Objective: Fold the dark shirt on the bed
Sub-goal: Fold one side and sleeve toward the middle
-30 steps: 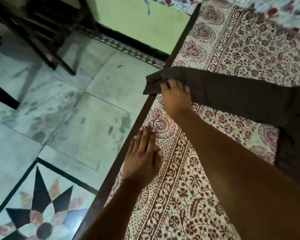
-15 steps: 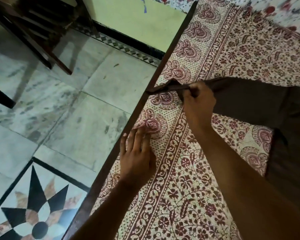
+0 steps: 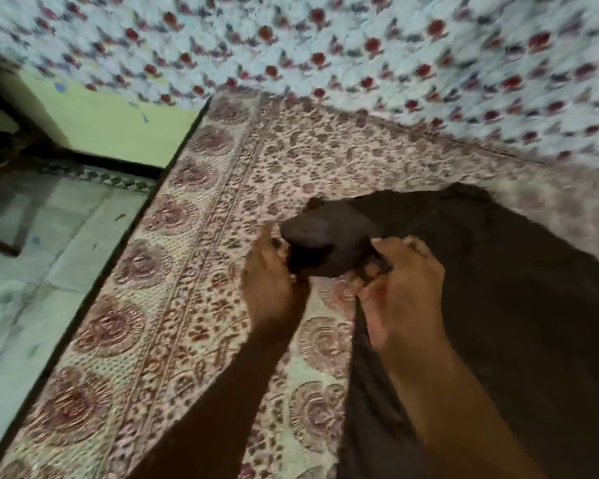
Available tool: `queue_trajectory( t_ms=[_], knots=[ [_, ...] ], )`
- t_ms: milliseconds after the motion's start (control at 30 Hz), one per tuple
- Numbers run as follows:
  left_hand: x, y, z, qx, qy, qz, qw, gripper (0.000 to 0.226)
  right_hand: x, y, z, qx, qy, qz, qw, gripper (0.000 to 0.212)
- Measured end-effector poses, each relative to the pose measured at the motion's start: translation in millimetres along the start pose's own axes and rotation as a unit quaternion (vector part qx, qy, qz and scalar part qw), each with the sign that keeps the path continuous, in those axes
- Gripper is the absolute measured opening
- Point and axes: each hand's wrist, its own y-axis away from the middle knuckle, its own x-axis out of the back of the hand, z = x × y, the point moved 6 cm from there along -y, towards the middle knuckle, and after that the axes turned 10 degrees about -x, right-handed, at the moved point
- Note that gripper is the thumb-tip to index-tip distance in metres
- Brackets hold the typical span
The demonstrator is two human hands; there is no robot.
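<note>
Pale tiled floor (image 3: 49, 257) and a green wall (image 3: 118, 133) fill the left of the view, with the dark edge of the bed (image 3: 94, 281) cutting diagonally between them and a printed bedsheet (image 3: 194, 305) with maroon medallions and flowers. Across the top runs a light cloth (image 3: 360, 57) dotted with red flowers, blurred. Left hand (image 3: 274, 285) comes up over the sheet, its grip pinched on the left end of a bunched fold of the shirt (image 3: 516, 323), thumb side pressed into the dark fabric. That raised fold sits between the two hands, lifted a little off the sheet. Right hand (image 3: 402, 288) is just beside it, grip clenched on the fold's right end, knuckles up, fingers curled into the cloth. To the right and below the hands the rest of the shirt lies spread flat on the bed, running out of view at the right and bottom edges
</note>
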Motion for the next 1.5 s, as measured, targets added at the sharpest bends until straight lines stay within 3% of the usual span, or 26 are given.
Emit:
queue_trajectory(
  t_ms=[100, 233, 367, 600, 800, 967, 1067, 1133, 1267, 1433, 1500],
  knots=[
    [-35, -12, 26, -0.06, -0.056, -0.01, 0.997, 0.06, 67, -11, -68, 0.001, -0.042, 0.031, 0.999, 0.038],
    [-89, -12, 80, -0.151, -0.144, -0.086, 0.974, 0.04, 158, -22, -147, 0.014, -0.101, 0.068, 0.992, 0.031],
    [-136, -8, 109, -0.152, -0.166, -0.129, 0.966, 0.041, 254, -44, -207, 0.051, -0.158, 0.121, 0.979, 0.028],
    [-184, -5, 163, -0.151, -0.146, -0.107, 0.972, 0.035, 419, -106, -244, 0.034, -0.208, 0.243, 0.947, 0.033],
    [-225, 8, 202, -0.213, -0.12, -0.132, 0.961, 0.027, 476, -148, -272, 0.039, -0.207, 0.248, 0.946, 0.051],
    [-258, 21, 213, -0.227, -0.178, -0.167, 0.943, 0.038, 500, -167, -285, 0.029, -0.205, 0.257, 0.944, 0.046],
    [-284, 31, 202, -0.209, -0.219, -0.243, 0.922, 0.064, 531, -178, -271, -0.019, -0.19, 0.274, 0.943, 0.042],
    [-297, 35, 195, -0.209, -0.239, -0.269, 0.909, 0.075, 539, -181, -269, -0.011, -0.201, 0.265, 0.943, 0.04],
    [-311, 38, 197, -0.21, -0.223, -0.281, 0.91, 0.075, 552, -185, -285, 0.034, -0.225, 0.272, 0.935, 0.036],
    [-327, 35, 201, -0.147, -0.197, -0.369, 0.896, 0.088, 572, -178, -276, 0.016, -0.137, 0.37, 0.919, 0.035],
    [-327, 34, 203, -0.126, -0.193, -0.388, 0.892, 0.1, 568, -165, -275, 0.062, -0.024, 0.438, 0.896, 0.053]
  ],
)
